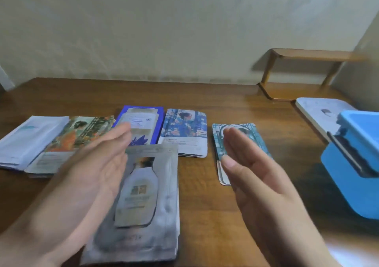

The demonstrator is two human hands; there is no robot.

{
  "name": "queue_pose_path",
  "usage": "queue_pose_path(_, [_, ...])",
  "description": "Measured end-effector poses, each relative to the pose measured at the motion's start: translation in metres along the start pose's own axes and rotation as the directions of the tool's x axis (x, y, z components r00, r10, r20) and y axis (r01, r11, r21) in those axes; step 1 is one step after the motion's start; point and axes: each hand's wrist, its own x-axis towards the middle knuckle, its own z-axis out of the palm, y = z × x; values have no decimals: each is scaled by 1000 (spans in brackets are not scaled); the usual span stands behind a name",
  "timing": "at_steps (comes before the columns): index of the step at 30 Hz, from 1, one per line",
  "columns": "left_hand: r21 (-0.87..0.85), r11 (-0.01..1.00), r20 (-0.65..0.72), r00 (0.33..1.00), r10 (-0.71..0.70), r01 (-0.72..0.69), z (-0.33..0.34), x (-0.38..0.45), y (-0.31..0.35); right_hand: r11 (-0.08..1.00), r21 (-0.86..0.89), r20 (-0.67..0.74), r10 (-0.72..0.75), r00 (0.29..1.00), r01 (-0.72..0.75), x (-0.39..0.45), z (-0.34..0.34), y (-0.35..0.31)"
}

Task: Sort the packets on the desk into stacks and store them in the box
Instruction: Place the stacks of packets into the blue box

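Left hand [96, 164]: open, fingers straight and together, edge-on beside the left side of the grey stack; blurred, so whether it touches is unclear.
Right hand [252, 164]: open and flat, holding nothing, raised to the right of the grey stack, well apart from it.
Grey packet stack [147, 201]: near centre of the desk [205, 94], bottle picture on top; left edge hidden by the left hand.
Teal packets [221, 143]: right of centre, largely covered by the right hand.
Blue-figure packets [184, 131]: far centre.
Dark blue packet [141, 121]: just left of those, near end hidden.
Orange-figure packets [82, 135]: far left, partly behind the left hand.
White packets [30, 139]: far left; print unreadable.
Blue box [352, 164]: right edge, open, cut off by the frame.
White item [320, 110]: behind the box, indistinct.
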Motion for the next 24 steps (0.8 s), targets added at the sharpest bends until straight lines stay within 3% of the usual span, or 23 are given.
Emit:
queue_pose_path(3, [90,992,256,960,-111,91,54,46,31,985,-113,11,-128,992,128,8,-30,-43])
queue_pose_path(5, [146,975,350,913,-208,166,94,72,48,973,-200,-42,-130,991,119,17,-49,-73])
queue_pose_path(8, [197,931,415,833,-364,309,151,76,38,959,-281,-228,-100,969,33,34,-85,-109])
queue_pose_path(13, [394,779,446,639,-627,488,239,14,-4,828,-503,-531,-69,845,-249,38,-153,-150])
queue_pose_path(19, [550,733,277,741,-612,400,310,-10,-26,660,-575,-648,-7,762,-483,14,-205,-189])
queue_pose_path(24, [714,657,216,816,-536,243,330,-6,-61,652,-548,-677,24,736,-525,2,-244,-202])
